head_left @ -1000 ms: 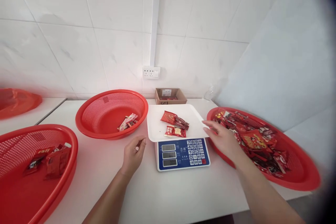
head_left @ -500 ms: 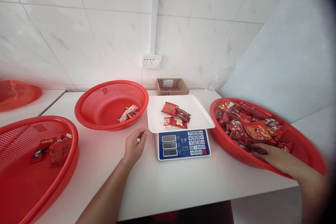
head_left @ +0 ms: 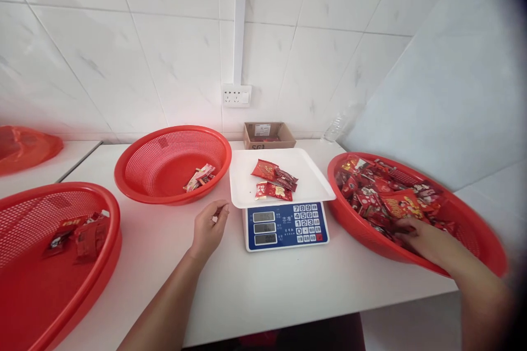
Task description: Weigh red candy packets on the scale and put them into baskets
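My left hand point(head_left: 209, 227) hovers over the table just left of the digital scale point(head_left: 287, 226). Its fingers are curled towards the thumb, with nothing visible in them. On the scale's white tray point(head_left: 313, 175) lie several red snack packets point(head_left: 274, 191), small and shiny. To the right, my right hand point(head_left: 426, 238) reaches over the near rim of a red plastic basket point(head_left: 480, 249) heaped with similar wrapped packets point(head_left: 397, 204). Its fingertips are down among the packets, so their grip is hidden.
Another red basket point(head_left: 138, 189) at back left holds a few pink-and-white packets point(head_left: 200, 177). A third basket point(head_left: 111, 241) at front left has several red packets. Behind the scale stand a small cardboard box point(head_left: 269, 144) and, by the wall, a clear plastic container point(head_left: 335, 129).
My right hand has shifted slightly among the packets in the right basket. My left hand stays beside the scale. The whole view has drifted a little.
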`<state>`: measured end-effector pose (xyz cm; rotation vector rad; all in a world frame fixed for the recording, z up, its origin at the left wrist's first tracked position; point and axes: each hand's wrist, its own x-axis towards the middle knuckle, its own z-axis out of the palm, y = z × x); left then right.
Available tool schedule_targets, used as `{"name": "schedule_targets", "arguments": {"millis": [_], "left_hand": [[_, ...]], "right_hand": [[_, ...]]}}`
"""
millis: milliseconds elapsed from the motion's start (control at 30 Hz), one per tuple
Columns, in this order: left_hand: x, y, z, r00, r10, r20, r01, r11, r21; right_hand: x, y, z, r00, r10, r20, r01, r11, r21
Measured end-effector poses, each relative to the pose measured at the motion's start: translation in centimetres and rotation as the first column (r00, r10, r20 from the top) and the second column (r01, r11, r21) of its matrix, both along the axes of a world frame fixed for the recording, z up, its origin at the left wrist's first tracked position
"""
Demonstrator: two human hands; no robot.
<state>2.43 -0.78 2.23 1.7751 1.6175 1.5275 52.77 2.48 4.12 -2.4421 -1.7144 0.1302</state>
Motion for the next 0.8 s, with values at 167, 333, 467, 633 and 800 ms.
{"name": "schedule_targets", "arguments": {"millis": [167,333,467,633,800], "left_hand": [[0.0,0.1,0.0,1.0,-0.007,-0.003,0.007,1.0,-0.007],[-0.2,0.1,-0.1,1.0,0.019,0.005,-0.019,0.999,-0.039],[-0.3,0.3,-0.1,1.0,0.021,-0.009,-0.022,0.998,-0.054],[-0.3,0.3,0.1,1.0,0.019,-0.02,-0.02,0.998,-0.062],[-0.3,0.3,0.1,0.999,0.023,-0.03,-0.026,0.992,-0.127]], "right_hand": [[-1.2,-0.4,1.5,0.995,-0.078,0.067,0.088,0.985,-0.15],[-1.9,-0.9,1.8,1.0,0.006,0.009,-0.005,0.991,-0.133],[-2.6,-1.6,2.3,0.999,-0.043,0.017,0.044,0.996,-0.074],[-3.7,-2.7,3.4,0.986,-0.156,-0.056,0.159,0.985,0.059],[-3.5,-2.6,2.9,0.986,-0.147,-0.072,0.153,0.985,0.084]]}}
